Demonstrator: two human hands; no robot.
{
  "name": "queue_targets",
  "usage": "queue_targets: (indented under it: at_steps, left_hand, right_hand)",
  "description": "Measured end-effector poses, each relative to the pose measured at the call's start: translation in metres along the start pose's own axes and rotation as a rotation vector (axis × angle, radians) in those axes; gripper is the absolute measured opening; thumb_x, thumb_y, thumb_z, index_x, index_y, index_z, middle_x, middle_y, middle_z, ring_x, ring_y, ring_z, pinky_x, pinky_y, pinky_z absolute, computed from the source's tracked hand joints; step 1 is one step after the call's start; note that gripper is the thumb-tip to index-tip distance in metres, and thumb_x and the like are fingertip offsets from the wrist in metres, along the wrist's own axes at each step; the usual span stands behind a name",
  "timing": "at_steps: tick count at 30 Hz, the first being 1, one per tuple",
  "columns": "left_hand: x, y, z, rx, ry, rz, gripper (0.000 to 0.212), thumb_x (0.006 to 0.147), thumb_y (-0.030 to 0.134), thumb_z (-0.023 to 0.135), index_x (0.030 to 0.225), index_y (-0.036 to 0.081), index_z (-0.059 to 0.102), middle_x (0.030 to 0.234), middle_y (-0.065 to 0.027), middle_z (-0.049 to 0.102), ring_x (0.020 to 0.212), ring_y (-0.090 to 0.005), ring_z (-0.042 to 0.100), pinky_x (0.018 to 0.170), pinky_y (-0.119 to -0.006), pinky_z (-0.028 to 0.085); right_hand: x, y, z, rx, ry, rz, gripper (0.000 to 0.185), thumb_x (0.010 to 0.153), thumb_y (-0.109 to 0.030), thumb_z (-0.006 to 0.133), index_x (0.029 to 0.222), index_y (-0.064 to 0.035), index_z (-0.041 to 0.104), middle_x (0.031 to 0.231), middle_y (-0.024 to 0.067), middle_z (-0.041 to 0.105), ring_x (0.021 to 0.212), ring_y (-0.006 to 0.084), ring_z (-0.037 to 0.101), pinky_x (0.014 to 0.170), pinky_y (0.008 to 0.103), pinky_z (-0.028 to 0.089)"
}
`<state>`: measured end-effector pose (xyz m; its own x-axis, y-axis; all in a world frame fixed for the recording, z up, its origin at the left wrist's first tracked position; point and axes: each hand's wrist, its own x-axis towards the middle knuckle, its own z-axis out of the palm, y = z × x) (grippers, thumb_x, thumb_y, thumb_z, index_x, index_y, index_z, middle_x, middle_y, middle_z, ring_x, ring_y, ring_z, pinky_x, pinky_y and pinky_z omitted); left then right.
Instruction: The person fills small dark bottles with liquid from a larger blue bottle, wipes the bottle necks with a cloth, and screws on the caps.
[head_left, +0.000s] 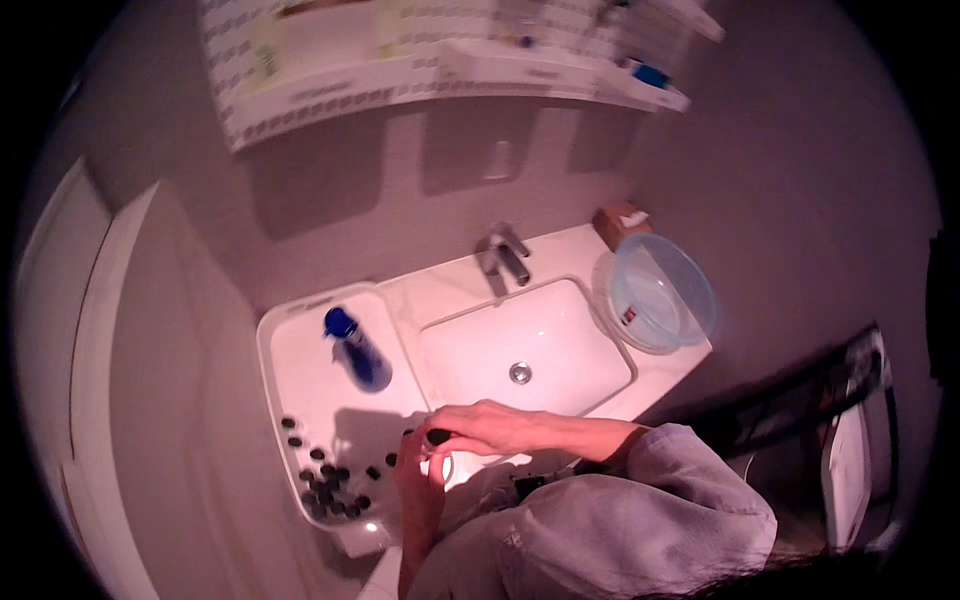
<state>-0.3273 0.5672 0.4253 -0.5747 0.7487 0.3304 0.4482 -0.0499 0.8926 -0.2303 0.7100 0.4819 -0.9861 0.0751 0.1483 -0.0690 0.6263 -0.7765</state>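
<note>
My right hand (480, 426) reaches in from the right, its fingers bent around a small black round piece (439, 436). Up against those fingers is my left hand (421, 469); whether it also grips the piece cannot be made out. Both hands are above the front right edge of a white tray (265, 352). Several small black pieces (328, 484), like caps, are bunched in the tray's front left corner, and a few more lie scattered. A translucent bottle with a blue cap (364, 360) is farther back in the tray.
Right of the tray is a white sink (480, 360) with a metal tap (506, 255) behind it. A pale blue plastic basin (664, 296) and a brown box (622, 223) stand on the counter's right end. White shelves (337, 90) hang on the wall above.
</note>
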Motion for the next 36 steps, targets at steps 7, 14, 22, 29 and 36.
queue_targets:
  at_steps: [7, 14, 22, 29, 36]
  left_hand:
    - [0.014, -0.018, 0.043, -0.033, -0.244, -0.231, 0.028, 0.085, 0.005, 0.059, 0.113, -0.001, 0.054, 0.1, -0.013, 0.061, 0.077, -0.02, 0.062, 0.063, -0.031, 0.048]
    - [0.013, -0.004, 0.088, -0.605, -0.153, -0.358, 0.04, 0.087, 0.005, 0.053, 0.124, -0.003, 0.04, 0.102, -0.0146, 0.061, 0.074, -0.0189, 0.062, 0.061, -0.026, 0.049]
    - [-0.015, -0.012, 0.138, -0.155, 0.153, -0.596, 0.027, 0.088, 0.014, 0.064, 0.112, 0.002, 0.063, 0.074, 0.0039, 0.054, 0.063, -0.0051, 0.046, 0.056, -0.02, 0.038]
    - [0.025, 0.059, 0.189, -0.368, 0.163, -0.613, 0.055, 0.083, -0.006, 0.053, 0.135, -0.009, 0.035, 0.119, -0.0159, 0.059, 0.11, -0.0223, 0.057, 0.09, -0.029, 0.047]
    - [0.074, 0.092, 0.208, -0.923, -0.246, -0.316, 0.073, 0.082, -0.007, 0.058, 0.145, 0.004, 0.023, 0.143, -0.0145, 0.036, 0.126, -0.0273, 0.043, 0.092, -0.034, 0.047]
  right_hand:
    - [-0.037, 0.032, -0.045, 0.115, 0.088, 0.141, 0.037, 0.09, -0.021, 0.057, 0.122, -0.0072, 0.047, 0.094, 0.0139, 0.061, 0.08, 0.0282, 0.062, 0.073, 0.0371, 0.05]
    - [-0.192, 0.298, -0.32, -0.805, 0.818, 0.68, 0.039, 0.073, -0.011, 0.069, 0.11, -0.0039, 0.059, 0.108, 0.0163, 0.06, 0.104, 0.0302, 0.057, 0.087, 0.0404, 0.047]
    - [-0.244, 0.438, -0.399, -1.02, 0.771, 1.058, 0.033, 0.071, -0.013, 0.068, 0.104, -0.0102, 0.064, 0.107, 0.0166, 0.061, 0.101, 0.0348, 0.058, 0.084, 0.0439, 0.049]
    - [-0.254, 0.404, -0.468, -0.514, 1.223, 0.593, 0.023, 0.08, -0.01, 0.058, 0.101, -0.0017, 0.065, 0.09, 0.0132, 0.067, 0.086, 0.0271, 0.065, 0.078, 0.038, 0.052]
    - [-0.165, 0.097, -0.262, 0.111, 0.379, -0.113, 0.029, 0.077, 0.0, 0.062, 0.105, -0.0033, 0.065, 0.104, 0.0117, 0.066, 0.093, 0.0217, 0.065, 0.085, 0.0311, 0.051]
